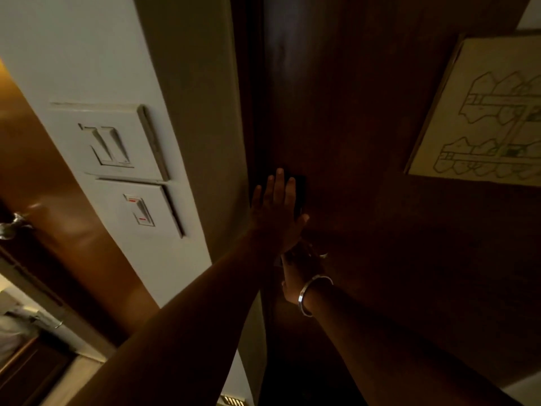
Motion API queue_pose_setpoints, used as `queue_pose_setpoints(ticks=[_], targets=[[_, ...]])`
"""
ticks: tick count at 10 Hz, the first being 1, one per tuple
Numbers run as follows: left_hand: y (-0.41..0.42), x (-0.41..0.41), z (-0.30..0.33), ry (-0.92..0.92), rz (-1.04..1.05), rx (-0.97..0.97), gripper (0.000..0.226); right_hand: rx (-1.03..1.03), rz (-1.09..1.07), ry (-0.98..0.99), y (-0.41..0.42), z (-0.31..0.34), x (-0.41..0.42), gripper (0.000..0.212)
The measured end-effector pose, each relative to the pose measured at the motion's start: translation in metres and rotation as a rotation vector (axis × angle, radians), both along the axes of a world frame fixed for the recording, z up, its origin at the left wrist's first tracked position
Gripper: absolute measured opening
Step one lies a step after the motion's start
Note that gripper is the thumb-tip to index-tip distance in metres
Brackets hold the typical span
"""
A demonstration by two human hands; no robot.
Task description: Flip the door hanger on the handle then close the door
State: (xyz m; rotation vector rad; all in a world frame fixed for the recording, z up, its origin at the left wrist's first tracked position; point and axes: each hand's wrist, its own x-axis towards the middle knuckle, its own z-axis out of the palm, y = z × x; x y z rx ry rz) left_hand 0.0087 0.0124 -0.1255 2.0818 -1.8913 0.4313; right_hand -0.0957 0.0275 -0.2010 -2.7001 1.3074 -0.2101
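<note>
The dark wooden door fills the middle of the view, its left edge against the frame. My left hand lies flat on the door near that edge, fingers apart, partly covering a dark plate. Just below it, my right hand, with a silver bangle at the wrist, is curled around the door handle, of which only a small metal glint shows. The door hanger is not visible in this dim light.
A framed floor plan hangs on the door at upper right. On the white wall to the left sit two switch plates. Further left is a lighter brown door with a metal handle.
</note>
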Motion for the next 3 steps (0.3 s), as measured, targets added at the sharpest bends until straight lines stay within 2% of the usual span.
queue_pose_setpoints(ticks=[1,2,3], targets=[[0.003,0.010,0.008,-0.034,-0.064,0.052,0.081,0.003,-0.014,-0.102,-0.001,0.008,-0.019,0.083],[0.013,0.017,0.017,-0.158,-0.080,-0.009,0.077,-0.195,-0.060,-0.093,-0.007,0.028,-0.055,0.081],[0.024,0.016,0.027,-0.117,-0.100,-0.056,0.087,-0.467,-0.162,-0.109,-0.009,0.065,-0.081,0.089]])
